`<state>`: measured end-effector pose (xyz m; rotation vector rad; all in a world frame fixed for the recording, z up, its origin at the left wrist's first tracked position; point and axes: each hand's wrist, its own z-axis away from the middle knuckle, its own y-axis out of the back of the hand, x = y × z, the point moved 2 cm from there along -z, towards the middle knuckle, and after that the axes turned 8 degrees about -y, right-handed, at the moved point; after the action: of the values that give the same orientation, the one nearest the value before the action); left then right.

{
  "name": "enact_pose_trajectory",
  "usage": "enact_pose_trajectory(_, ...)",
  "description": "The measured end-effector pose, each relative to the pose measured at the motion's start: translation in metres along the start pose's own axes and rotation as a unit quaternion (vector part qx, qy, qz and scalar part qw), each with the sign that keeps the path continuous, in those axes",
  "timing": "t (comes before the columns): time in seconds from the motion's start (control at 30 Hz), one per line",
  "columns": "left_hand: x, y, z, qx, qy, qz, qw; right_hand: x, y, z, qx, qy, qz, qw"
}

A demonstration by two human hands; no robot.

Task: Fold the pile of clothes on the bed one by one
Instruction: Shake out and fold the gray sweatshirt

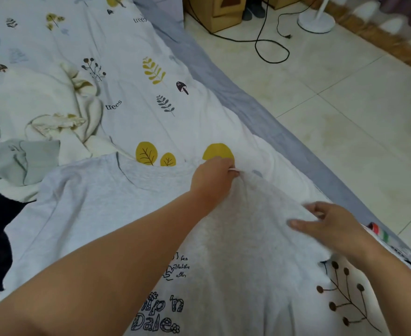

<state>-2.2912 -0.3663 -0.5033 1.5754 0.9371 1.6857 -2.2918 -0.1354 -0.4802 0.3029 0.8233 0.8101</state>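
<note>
Left hand [214, 177] is pinching the grey sweatshirt [90, 202] at the shoulder, and the right hand [330, 226] has its straight fingers resting on the crease running between both sets of fingertips, guessing to keep that fold tight.

Likely a bedroom: bed [131, 93], tiled floor [345, 98].
</note>
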Motion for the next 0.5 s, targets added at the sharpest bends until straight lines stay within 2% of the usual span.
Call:
enact_pose_trajectory(0.03, -0.001, -0.002, 0.000, -0.007, 0.002, 0.003, 1.000, 0.005, 0.001, -0.002, -0.035, -0.013, 0.018, 0.999)
enact_pose_trajectory(0.07, -0.001, -0.004, 0.001, -0.010, -0.003, 0.011, 1.000, 0.009, 0.002, -0.003, -0.030, -0.019, 0.041, 0.999)
enact_pose_trajectory(0.2, 0.003, -0.011, -0.001, 0.010, -0.066, -0.010, 0.998, 0.019, 0.003, -0.006, 0.113, -0.006, 0.040, 0.993)
enact_pose_trajectory(0.23, 0.006, -0.014, -0.002, -0.013, -0.081, -0.024, 0.996, 0.021, 0.001, -0.005, 0.123, 0.001, 0.049, 0.991)
enact_pose_trajectory(0.33, 0.013, -0.029, -0.008, -0.162, -0.093, -0.046, 0.981, 0.024, -0.003, -0.001, 0.134, 0.009, 0.068, 0.989)
enact_pose_trajectory(0.4, 0.019, -0.035, -0.012, -0.208, -0.107, -0.070, 0.970, 0.023, -0.002, 0.002, 0.126, 0.005, 0.050, 0.991)
enact_pose_trajectory(0.47, 0.024, -0.034, -0.015, -0.168, -0.105, -0.045, 0.979, 0.021, 0.000, 0.006, 0.112, -0.012, 0.031, 0.993)
enact_pose_trajectory(0.5, 0.024, -0.032, -0.016, -0.132, -0.079, 0.004, 0.988, 0.020, 0.003, 0.008, 0.105, -0.024, 0.018, 0.994)
